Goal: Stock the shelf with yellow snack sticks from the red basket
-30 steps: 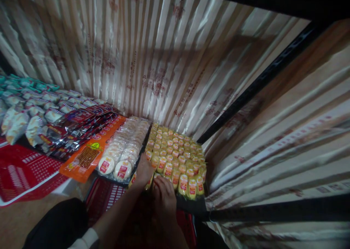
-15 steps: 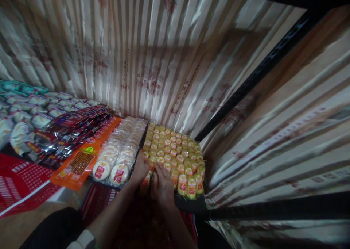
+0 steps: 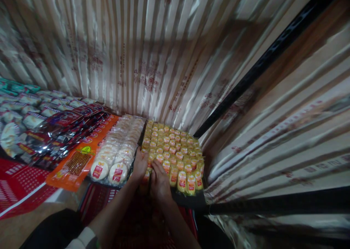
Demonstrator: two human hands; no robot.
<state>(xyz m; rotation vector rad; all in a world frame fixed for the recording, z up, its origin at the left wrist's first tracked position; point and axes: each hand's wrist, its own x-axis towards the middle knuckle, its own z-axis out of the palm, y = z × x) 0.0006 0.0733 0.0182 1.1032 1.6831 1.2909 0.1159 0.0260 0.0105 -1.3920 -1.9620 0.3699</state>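
Note:
Rows of small yellow snack packets [image 3: 175, 150] with red labels fill a dark tray [image 3: 191, 202] on the shelf. My left hand [image 3: 139, 165] lies at the tray's near left corner, fingers curled round a yellow packet [image 3: 146, 176] standing between both hands. My right hand [image 3: 159, 181] rests just right of it, fingers bent onto the front row of packets. What the right fingers pinch is hidden. Round white cakes [image 3: 116, 157] in clear wrap lie just left of my left hand.
An orange snack bag [image 3: 79, 161], dark red foil packs [image 3: 68, 126] and pale wrapped snacks [image 3: 24, 110] spread to the left. A red basket [image 3: 101, 199] sits below the shelf edge. Striped shiny curtain [image 3: 153, 52] hangs behind and at right, with a black post [image 3: 259, 64].
Both hands have slid a little forward and left along the tray's front edge and drawn closer together. The view has shifted slightly right.

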